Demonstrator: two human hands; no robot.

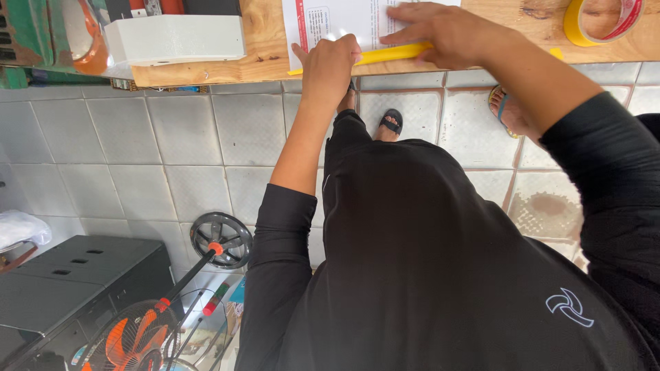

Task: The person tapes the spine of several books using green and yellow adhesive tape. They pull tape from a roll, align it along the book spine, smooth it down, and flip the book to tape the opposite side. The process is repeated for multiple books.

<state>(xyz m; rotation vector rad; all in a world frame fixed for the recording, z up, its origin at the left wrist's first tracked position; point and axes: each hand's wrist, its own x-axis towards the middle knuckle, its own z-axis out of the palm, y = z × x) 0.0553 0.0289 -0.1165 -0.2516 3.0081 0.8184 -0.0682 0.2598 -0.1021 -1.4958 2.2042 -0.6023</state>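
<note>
At the edge of a wooden bench point(206, 65), left hand point(330, 65) closed in a fist around one end of a yellow ruler point(392, 53), right hand point(440, 31) spread flat, pressing ruler and one printed sheet point(330, 20) down. Sheet apparently whole, ruler aligned along its lower part; any cut or tear not yet visible. Beyond the right hand, one tape roll point(605, 20); left of the fist, one white box point(175, 38). Below, one fan point(144, 336) on the tiles.
</note>
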